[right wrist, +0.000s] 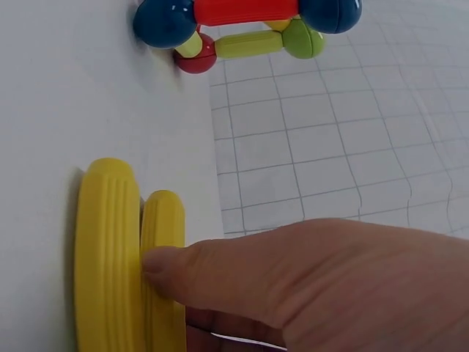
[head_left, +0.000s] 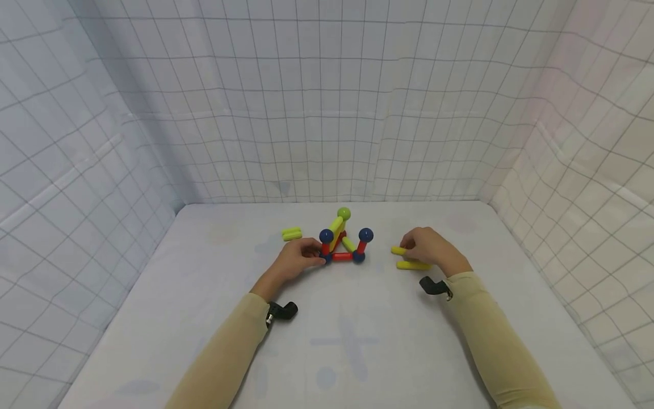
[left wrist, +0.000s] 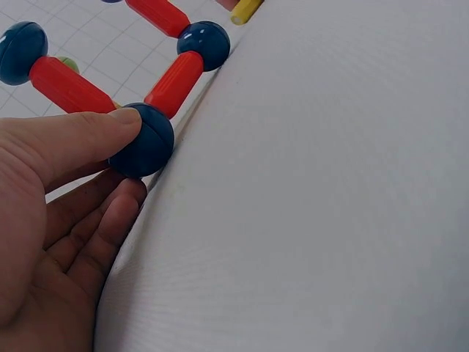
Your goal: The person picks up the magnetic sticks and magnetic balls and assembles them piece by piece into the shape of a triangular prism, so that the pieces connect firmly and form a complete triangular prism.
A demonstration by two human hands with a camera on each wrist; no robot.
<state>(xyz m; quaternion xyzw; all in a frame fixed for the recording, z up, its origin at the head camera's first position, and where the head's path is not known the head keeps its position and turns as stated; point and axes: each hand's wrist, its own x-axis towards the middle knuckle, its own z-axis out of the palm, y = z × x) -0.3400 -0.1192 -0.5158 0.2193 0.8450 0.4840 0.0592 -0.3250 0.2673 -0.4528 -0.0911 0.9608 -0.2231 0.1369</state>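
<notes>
Left to right on the white counter (head_left: pixel 230 238): two short lime-yellow rods (head_left: pixel 292 234), side by side. Next, left hand (head_left: pixel 295 258): grip narrow, pinching the dark blue lower corner ball (left wrist: pixel 148 150) of the multicoloured rod-and-ball frame (head_left: pixel 349 244), thumb on one side, fingers under. Frame sits mid-counter; red rod (head_left: pixel 342 257) spans its front, lime-green ball (head_left: pixel 344 213) tops its rear. Right of it, apart: far yellow ribbed rod (right wrist: pixel 163 220), right hand's (head_left: pixel 430 248) grip pinching it. Near yellow ribbed rod (right wrist: pixel 110 257) lies just beside, on the counter.
</notes>
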